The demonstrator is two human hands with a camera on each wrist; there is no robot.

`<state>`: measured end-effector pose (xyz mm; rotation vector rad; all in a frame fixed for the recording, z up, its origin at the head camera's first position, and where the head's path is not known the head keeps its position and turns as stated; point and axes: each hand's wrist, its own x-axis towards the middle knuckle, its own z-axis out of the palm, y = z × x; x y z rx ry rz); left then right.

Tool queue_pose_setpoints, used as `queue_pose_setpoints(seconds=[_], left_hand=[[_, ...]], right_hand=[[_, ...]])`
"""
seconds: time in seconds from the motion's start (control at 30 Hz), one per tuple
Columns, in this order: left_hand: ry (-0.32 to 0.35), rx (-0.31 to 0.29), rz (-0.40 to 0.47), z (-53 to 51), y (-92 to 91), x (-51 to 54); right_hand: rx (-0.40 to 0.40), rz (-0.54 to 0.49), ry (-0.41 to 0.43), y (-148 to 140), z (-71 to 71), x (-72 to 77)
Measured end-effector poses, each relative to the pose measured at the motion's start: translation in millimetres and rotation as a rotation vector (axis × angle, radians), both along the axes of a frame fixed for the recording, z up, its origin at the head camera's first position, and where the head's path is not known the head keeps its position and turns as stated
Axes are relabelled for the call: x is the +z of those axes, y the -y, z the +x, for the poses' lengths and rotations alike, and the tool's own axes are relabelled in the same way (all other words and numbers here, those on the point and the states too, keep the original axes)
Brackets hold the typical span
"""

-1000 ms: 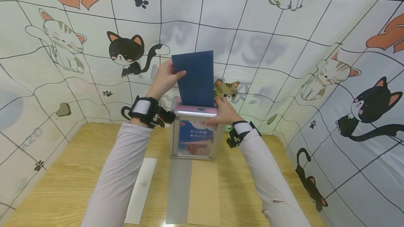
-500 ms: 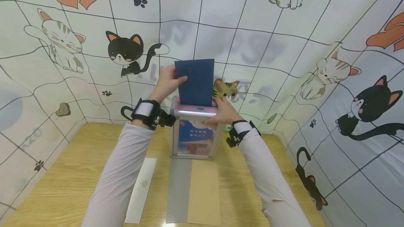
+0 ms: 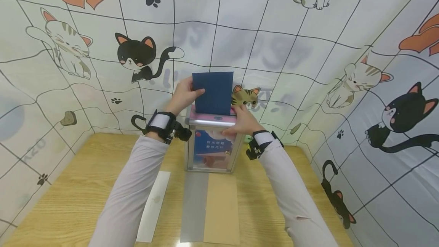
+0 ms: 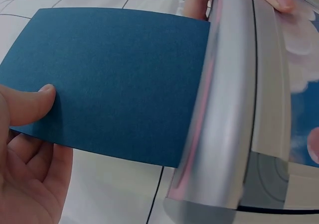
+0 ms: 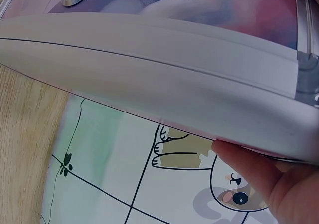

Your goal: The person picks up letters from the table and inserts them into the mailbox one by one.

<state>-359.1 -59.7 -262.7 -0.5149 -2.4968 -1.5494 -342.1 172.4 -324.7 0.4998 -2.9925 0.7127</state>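
Observation:
A dark blue card or envelope (image 3: pixel 213 92) stands upright in the top slot of a silver-framed box (image 3: pixel 210 149), its lower end out of sight inside. My left hand (image 3: pixel 183 95) pinches the card's left edge, thumb on the front; in the left wrist view the thumb lies flat on the blue card (image 4: pixel 114 84) and the other fingers are behind it. At the box's top right corner, my right hand (image 3: pixel 244 121) grips the lid, thumb in front and fingers over the back. The right wrist view shows the right hand (image 5: pixel 279 184) against the silver edge (image 5: pixel 149 69).
On the wooden table (image 3: pixel 79 178), in front of the box, lie a grey sheet (image 3: pixel 194 209) and a tan sheet (image 3: pixel 222 209) side by side. A narrow white sheet (image 3: pixel 156 205) lies left of them, partly under my left sleeve. Cloth with printed cats (image 3: pixel 137 54) hangs behind.
The blue card has moved down, with less of it showing above the slot, and my left hand has lowered with it. My right hand has stayed on the box.

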Motion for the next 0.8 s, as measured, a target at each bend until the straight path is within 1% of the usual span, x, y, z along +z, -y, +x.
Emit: queue_pose_setpoints(seconds=[0.2,0.33,0.37,0.43,0.6,0.67,0.8], left_hand=[[0.004,0.010,-0.030,-2.3,1.3,-6.2],[0.011,0.012,-0.030,-4.3,2.0,-10.9],[0.007,0.014,-0.034,-4.1,2.2,-11.9],[-0.017,-0.003,-0.036,-3.0,4.0,-14.3],[-0.033,-0.045,-0.114,0.1,15.2,-18.2],[-0.016,-0.042,-0.144,0.9,21.3,-18.5],[-0.025,-0.029,-0.151,2.5,30.7,-18.8]], right_hand=[[-0.003,-0.002,0.003,-0.2,-0.3,1.1],[0.000,0.001,0.005,-0.5,-0.2,1.0],[0.001,0.005,0.004,-0.6,-0.3,1.0],[0.001,0.009,0.004,-0.7,0.0,1.0],[0.000,0.010,0.010,-0.4,0.7,0.7],[0.004,0.010,0.010,0.6,0.9,0.5],[0.005,0.005,0.004,1.1,1.9,1.8]])
